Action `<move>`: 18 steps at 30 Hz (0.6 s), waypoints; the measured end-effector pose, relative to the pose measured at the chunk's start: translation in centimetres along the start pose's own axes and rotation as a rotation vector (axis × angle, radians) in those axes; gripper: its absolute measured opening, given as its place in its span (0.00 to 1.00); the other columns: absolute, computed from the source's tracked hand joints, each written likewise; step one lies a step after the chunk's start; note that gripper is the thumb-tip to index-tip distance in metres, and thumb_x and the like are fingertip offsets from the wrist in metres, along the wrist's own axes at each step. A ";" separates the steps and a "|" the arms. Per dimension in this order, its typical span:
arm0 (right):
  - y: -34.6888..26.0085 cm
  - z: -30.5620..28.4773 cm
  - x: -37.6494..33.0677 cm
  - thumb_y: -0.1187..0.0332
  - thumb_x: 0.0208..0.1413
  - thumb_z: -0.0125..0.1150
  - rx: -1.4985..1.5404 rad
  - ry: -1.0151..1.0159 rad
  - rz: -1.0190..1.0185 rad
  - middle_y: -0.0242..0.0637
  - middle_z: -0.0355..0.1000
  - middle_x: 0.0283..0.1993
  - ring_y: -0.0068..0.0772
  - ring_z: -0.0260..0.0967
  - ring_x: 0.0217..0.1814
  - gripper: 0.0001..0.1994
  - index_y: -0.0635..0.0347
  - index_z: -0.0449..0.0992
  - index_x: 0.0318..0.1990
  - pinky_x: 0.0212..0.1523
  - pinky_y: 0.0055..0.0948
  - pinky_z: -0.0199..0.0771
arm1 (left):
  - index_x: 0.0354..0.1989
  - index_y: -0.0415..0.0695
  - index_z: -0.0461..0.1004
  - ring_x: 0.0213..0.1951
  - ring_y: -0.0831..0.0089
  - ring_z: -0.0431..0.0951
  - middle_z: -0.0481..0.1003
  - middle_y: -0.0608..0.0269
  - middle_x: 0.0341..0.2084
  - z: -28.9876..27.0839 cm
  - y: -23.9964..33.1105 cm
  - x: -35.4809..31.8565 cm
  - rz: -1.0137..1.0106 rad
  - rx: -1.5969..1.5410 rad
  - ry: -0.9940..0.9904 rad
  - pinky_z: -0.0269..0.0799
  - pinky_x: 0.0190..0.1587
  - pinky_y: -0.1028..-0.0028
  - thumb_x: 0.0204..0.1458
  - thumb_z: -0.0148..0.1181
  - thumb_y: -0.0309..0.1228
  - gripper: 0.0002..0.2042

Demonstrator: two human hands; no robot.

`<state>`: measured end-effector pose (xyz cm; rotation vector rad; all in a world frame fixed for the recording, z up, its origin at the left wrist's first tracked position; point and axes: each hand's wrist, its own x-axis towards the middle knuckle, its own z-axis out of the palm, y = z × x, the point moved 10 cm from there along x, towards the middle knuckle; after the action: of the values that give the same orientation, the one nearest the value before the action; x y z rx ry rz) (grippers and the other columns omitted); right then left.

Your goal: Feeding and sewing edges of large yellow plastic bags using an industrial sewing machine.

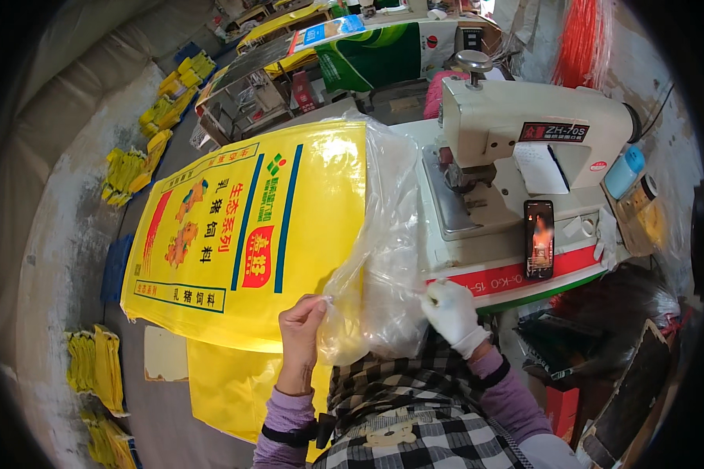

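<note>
A large yellow woven sack (203, 227) with coloured print lies flat in front of me, slanting away to the left. From its mouth spills a crumpled clear plastic liner (391, 266). My bare left hand (301, 322) pinches the near edge of that liner beside the sack's corner. On my right hand (454, 314) there is a white glove; its fingers are closed on the liner's other side, near the sewing table's front edge. A white sewing machine (540, 117) stands just beyond, to the right of the liner.
A phone (538, 239) and a paper pad (541, 169) lie by the machine. A blue bottle (625, 172) stands at the far right. Another yellow sack (235, 383) lies underneath. Folded yellow bundles (94, 367) line the left wall. Red thread (584, 43) hangs behind.
</note>
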<state>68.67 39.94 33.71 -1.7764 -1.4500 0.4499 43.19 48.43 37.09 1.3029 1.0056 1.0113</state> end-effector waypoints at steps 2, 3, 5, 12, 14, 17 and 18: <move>-0.5 -0.6 0.0 0.65 0.55 0.60 0.158 0.022 0.055 0.47 0.67 0.25 0.48 0.69 0.30 0.10 0.64 0.75 0.29 0.32 0.40 0.69 | 0.33 0.36 0.81 0.34 0.77 0.76 0.78 0.63 0.31 0.4 0.3 -0.2 0.064 -0.015 -0.027 0.71 0.41 0.78 0.50 0.62 0.15 0.05; -2.0 -0.8 0.2 0.65 0.55 0.60 0.151 0.021 0.063 0.47 0.67 0.25 0.48 0.69 0.30 0.10 0.64 0.75 0.29 0.32 0.40 0.69 | 0.33 0.36 0.81 0.34 0.77 0.76 0.78 0.63 0.31 1.0 -0.2 -0.1 0.057 -0.021 -0.031 0.71 0.41 0.78 0.50 0.62 0.15 0.05; -10.7 -1.0 -1.0 0.65 0.56 0.59 0.161 0.119 -0.568 0.46 0.65 0.25 0.49 0.67 0.31 0.10 0.65 0.72 0.32 0.35 0.40 0.69 | 0.32 0.36 0.80 0.32 0.76 0.76 0.79 0.63 0.31 3.4 -0.2 -0.4 0.136 0.218 -0.192 0.72 0.40 0.77 0.48 0.64 0.15 0.05; -1.7 -1.2 0.5 0.68 0.55 0.59 0.002 0.168 -0.123 0.47 0.71 0.29 0.48 0.70 0.31 0.11 0.64 0.73 0.23 0.33 0.39 0.71 | 0.29 0.40 0.75 0.35 0.77 0.75 0.77 0.65 0.30 -1.2 -0.8 0.7 0.030 -0.288 0.103 0.70 0.44 0.75 0.50 0.61 0.16 0.05; -0.9 -1.7 0.3 0.65 0.54 0.62 -0.033 0.116 -0.098 0.46 0.72 0.32 0.48 0.73 0.39 0.10 0.64 0.75 0.33 0.39 0.40 0.72 | 0.29 0.41 0.75 0.36 0.76 0.75 0.77 0.64 0.31 -1.8 0.1 0.5 0.055 -0.380 0.104 0.69 0.46 0.74 0.51 0.61 0.17 0.04; -11.4 -4.9 0.4 0.60 0.51 0.67 0.094 0.226 -0.333 0.45 0.73 0.33 0.45 0.74 0.46 0.18 0.62 0.74 0.44 0.44 0.40 0.72 | 0.32 0.39 0.76 0.38 0.75 0.75 0.77 0.62 0.32 0.6 0.8 -0.4 0.058 -0.225 -0.076 0.69 0.49 0.74 0.49 0.60 0.14 0.06; -12.0 -2.2 0.1 0.59 0.51 0.68 0.208 0.022 -0.306 0.44 0.73 0.33 0.45 0.74 0.44 0.18 0.62 0.74 0.42 0.43 0.39 0.72 | 0.34 0.39 0.77 0.40 0.74 0.75 0.77 0.62 0.34 2.3 1.3 -0.7 0.101 -0.176 -0.192 0.67 0.53 0.73 0.49 0.60 0.14 0.07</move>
<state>62.26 39.78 44.14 -1.3654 -1.5665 0.4031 45.24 47.20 38.46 1.2875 0.6961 1.0065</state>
